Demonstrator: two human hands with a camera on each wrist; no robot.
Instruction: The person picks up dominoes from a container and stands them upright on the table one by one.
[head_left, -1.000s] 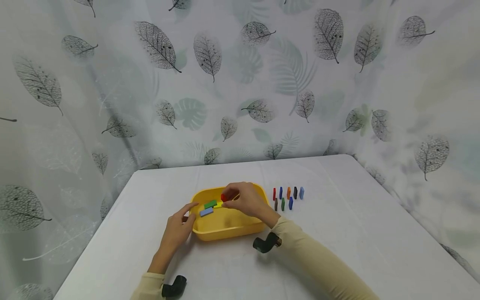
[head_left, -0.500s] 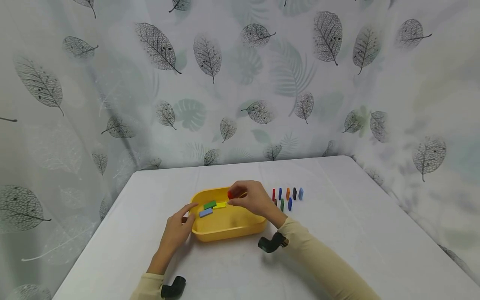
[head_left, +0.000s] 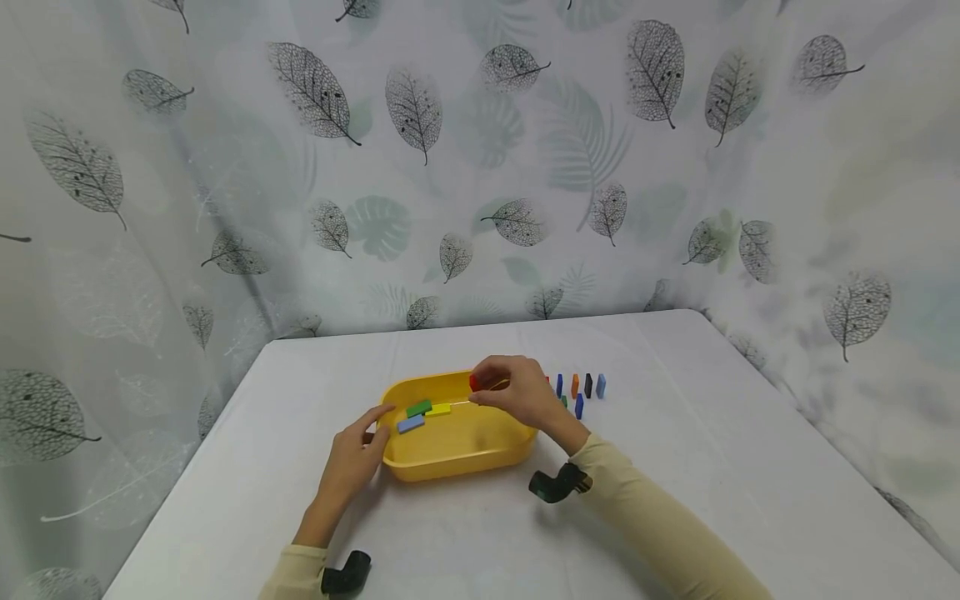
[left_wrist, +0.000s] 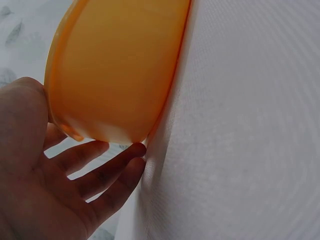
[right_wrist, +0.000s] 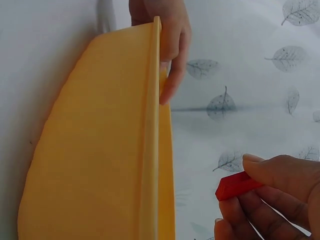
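My right hand point(head_left: 517, 392) pinches a red domino block point(right_wrist: 237, 186) between thumb and fingers, above the right part of a yellow plastic tray point(head_left: 450, 468). In the right wrist view the block is held clear of the tray's rim. My left hand point(head_left: 352, 454) holds the tray's left end; in the left wrist view its thumb is at the rim and its fingers lie against the outer wall. Inside the tray lie a green block point(head_left: 419, 409), a yellow block point(head_left: 438, 410) and a light blue block point(head_left: 411, 424), towards the left.
Right of the tray, several thin coloured blocks stand upright in two rows, among them an orange block point(head_left: 575, 386), a black block point(head_left: 588, 386) and a dark blue block point(head_left: 579, 407). My right hand hides part of them. A leaf-patterned curtain point(head_left: 465, 167) hangs behind the white table point(head_left: 675, 467).
My right hand has moved right across the tray with the red block still pinched, uncovering the yellow block and covering some standing blocks. The left hand has stayed at the tray's left end.
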